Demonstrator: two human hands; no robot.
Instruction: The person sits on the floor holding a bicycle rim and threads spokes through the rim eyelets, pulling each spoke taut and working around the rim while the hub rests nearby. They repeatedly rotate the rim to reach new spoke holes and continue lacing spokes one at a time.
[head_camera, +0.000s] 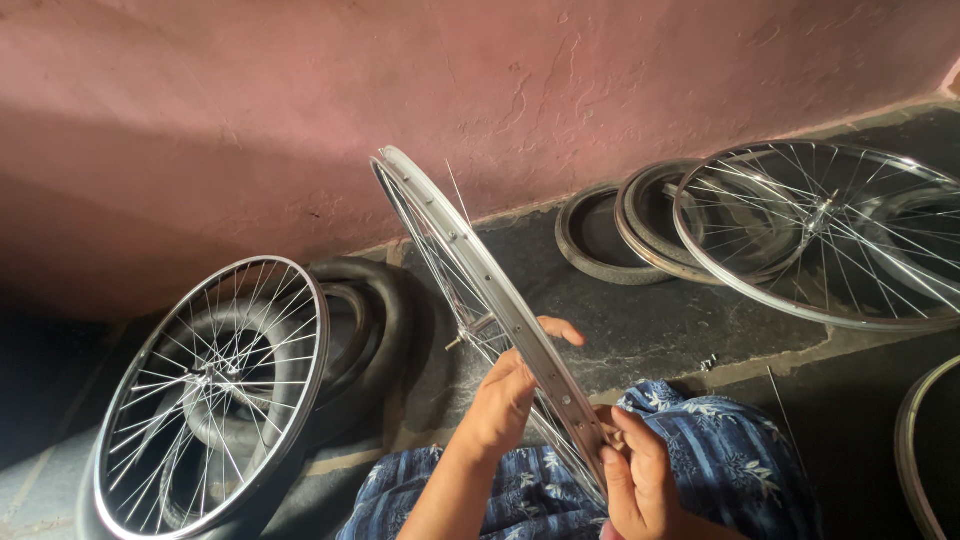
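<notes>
Wheel build, mid-way by the look of it. Silver rim (480, 290) is held edge-on over the person's lap, tilted, top end up toward the pink wall (300, 110). Spokes already run from rim to hub (470, 330) on the far side, and one loose spoke end (458, 195) sticks up past the rim near the top. Several empty holes show along the rim's inner face, so lacing looks unfinished; truing judged still to do.

Left hand (505, 400) wraps the rim about midway, fingers curled over its edge, gripping it. Right hand (640, 480) is at the lower rim, fingers pinched closed on something small at a spoke hole; nipple or spoke end, too small to tell.

Rim is shiny, clean, undented as far as visible.

Blue floral cloth (720, 450) covers the knees. On the floor: a finished spoked wheel (215, 390) leaning on black tyres (380, 320) at left, another wheel (830, 235) lying over tyres (600, 240) by the wall at right, a bare rim edge (915, 450) at the far right.
</notes>
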